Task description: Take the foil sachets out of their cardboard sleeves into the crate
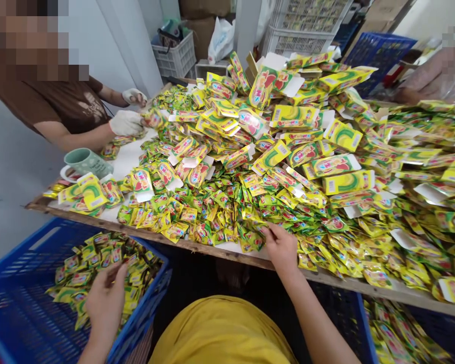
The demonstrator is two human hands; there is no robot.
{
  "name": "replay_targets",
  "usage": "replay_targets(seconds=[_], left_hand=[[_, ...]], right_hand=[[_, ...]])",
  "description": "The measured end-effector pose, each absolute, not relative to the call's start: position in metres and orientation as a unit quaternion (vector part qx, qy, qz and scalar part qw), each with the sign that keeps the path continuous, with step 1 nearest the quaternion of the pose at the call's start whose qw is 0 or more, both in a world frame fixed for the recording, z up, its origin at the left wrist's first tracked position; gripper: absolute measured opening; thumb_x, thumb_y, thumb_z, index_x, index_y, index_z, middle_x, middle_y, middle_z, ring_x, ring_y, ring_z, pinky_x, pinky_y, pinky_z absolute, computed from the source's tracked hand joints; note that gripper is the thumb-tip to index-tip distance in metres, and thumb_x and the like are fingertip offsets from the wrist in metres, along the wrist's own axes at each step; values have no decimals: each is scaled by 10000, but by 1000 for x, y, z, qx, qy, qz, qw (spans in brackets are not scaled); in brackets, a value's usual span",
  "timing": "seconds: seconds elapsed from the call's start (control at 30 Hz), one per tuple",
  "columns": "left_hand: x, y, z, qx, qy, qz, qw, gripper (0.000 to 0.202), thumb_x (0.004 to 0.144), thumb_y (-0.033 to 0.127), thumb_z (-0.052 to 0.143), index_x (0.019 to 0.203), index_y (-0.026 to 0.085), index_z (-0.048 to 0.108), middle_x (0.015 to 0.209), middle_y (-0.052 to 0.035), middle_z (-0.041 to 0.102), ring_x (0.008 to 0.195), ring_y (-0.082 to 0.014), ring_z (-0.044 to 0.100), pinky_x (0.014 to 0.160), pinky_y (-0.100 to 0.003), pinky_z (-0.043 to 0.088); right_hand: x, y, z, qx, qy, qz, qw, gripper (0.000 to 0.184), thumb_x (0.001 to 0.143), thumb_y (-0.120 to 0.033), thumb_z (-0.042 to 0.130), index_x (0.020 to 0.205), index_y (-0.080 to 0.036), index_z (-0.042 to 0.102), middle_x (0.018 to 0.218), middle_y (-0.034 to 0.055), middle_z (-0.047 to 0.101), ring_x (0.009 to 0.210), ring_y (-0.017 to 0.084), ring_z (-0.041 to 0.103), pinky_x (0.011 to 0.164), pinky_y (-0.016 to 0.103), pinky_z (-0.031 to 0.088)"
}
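My left hand [106,298] hangs over a blue plastic crate [18,283] at the lower left, its fingers curled and drawn together. Whatever lies between those fingertips, if anything, cannot be made out. Small yellow-green sachets [87,263] lie heaped in this crate, just beyond the hand. At the table's near edge my right hand [282,250] has its thumb and fingers pinched on a sachet [252,240] at the front of a large pile. Loose sachets [205,202] cover the tabletop there, and printed yellow cartons [303,156], some with open white flaps, are piled behind them.
A teal mug [87,162] and several cartons [93,192] stand at the table's left end. Across from there, a co-worker's gloved hands [127,121] handle a carton. Another person's arm [420,81] shows at the right. A second blue crate [367,328] with packets sits under the table edge.
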State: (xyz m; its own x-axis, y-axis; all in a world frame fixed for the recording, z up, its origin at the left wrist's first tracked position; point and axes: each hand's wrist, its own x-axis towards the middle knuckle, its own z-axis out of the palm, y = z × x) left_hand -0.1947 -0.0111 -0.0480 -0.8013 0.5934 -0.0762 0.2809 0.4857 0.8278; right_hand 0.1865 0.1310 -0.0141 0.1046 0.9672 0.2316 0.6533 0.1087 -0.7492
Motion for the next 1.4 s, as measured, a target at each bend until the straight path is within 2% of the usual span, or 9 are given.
replay_targets(seconds=[0.1, 0.23, 0.4, 0.53, 0.97, 1.03, 1.17, 1.27, 1.4], left_hand=[[-124, 28, -12, 322, 751, 454, 354, 359, 732, 475, 655, 919, 170, 689, 884, -70, 716, 851, -258, 668, 899, -426, 495], [-22, 92, 20, 409, 562, 471, 543, 334, 752, 374, 682, 1022, 177, 690, 1014, -75, 713, 941, -224, 655, 872, -332, 504], [32, 130, 14, 376, 505, 457, 628, 244, 709, 359, 707, 748, 122, 665, 681, -19, 650, 639, -149, 601, 612, -249, 495], [43, 127, 8, 286, 494, 482, 665, 255, 702, 362, 701, 808, 141, 630, 752, -17, 650, 676, -151, 602, 589, -242, 504], [61, 115, 24, 361, 479, 457, 657, 269, 752, 334, 673, 939, 143, 643, 869, -54, 704, 761, -167, 643, 700, -269, 516], [63, 116, 20, 416, 506, 439, 615, 255, 706, 249, 699, 931, 144, 640, 864, -52, 713, 796, -182, 657, 741, -273, 510], [62, 122, 17, 579, 508, 381, 511, 309, 711, 97, 586, 1006, 184, 617, 1017, -48, 696, 961, -202, 657, 847, -289, 494], [64, 140, 33, 730, 410, 281, 469, 376, 729, 55, 538, 1071, 205, 579, 1002, -31, 689, 938, -186, 657, 834, -281, 496], [82, 193, 71, 869, 334, 213, 298, 280, 778, 79, 534, 1022, 184, 624, 993, -60, 684, 947, -199, 614, 856, -309, 474]], right_hand=[[185, 124, -3, -636, -472, 386, 472, 260, 723, -425, 683, 630, -189, 624, 493, -34, 497, 426, 100, 387, 423, 236, 315], [177, 116, 12, -564, -349, 590, 461, 300, 609, -411, 788, 643, -159, 628, 486, -64, 452, 361, 23, 230, 340, 191, 145], [187, 106, 17, -559, -363, 592, 453, 348, 655, -412, 776, 867, -168, 646, 533, -69, 519, 324, 42, 383, 304, 173, 285], [195, 101, 18, -536, -289, 583, 539, 323, 687, -414, 761, 818, -186, 575, 672, -38, 599, 441, 101, 576, 389, 209, 479], [184, 105, 4, -535, -330, 578, 520, 309, 755, -457, 672, 803, -203, 502, 539, -73, 524, 359, 110, 526, 326, 205, 422], [187, 103, 2, -572, -389, 510, 510, 271, 778, -436, 648, 831, -205, 515, 586, -49, 540, 428, 130, 548, 381, 234, 448], [205, 101, 8, -583, -580, 322, 469, 319, 793, -322, 658, 1085, -213, 596, 939, 69, 629, 821, 207, 609, 691, 312, 509], [223, 102, 12, -544, -649, 303, 437, 149, 863, -307, 576, 930, -212, 669, 824, 55, 627, 789, 200, 586, 701, 302, 484], [244, 97, 4, -595, -540, 335, 491, 264, 837, -422, 593, 742, -181, 640, 700, 36, 578, 674, 180, 535, 587, 273, 501]])
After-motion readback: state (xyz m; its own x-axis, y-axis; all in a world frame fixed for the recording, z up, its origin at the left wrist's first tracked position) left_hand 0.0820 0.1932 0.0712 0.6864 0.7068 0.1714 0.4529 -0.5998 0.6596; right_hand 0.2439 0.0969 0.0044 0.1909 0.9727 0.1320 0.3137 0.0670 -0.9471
